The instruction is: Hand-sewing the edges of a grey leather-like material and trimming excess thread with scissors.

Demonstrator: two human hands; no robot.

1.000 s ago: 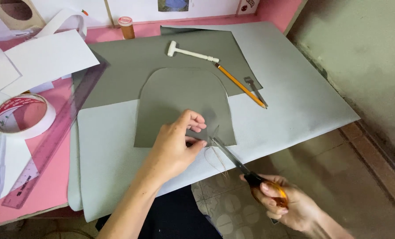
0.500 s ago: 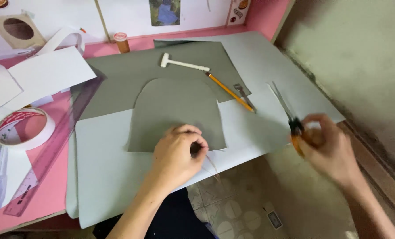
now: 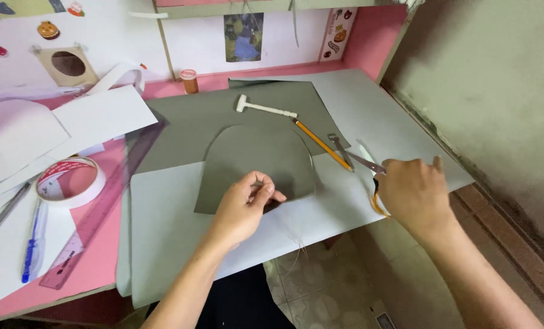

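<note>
Far wall: a rectangular picture card in dark green and blue [image 3: 244,36] is pinned up at centre, and just right of it hangs a narrow white sticker strip with small orange figures [image 3: 337,33]. Far left, small colourful stickers [image 3: 46,29] dot the white board.
</note>
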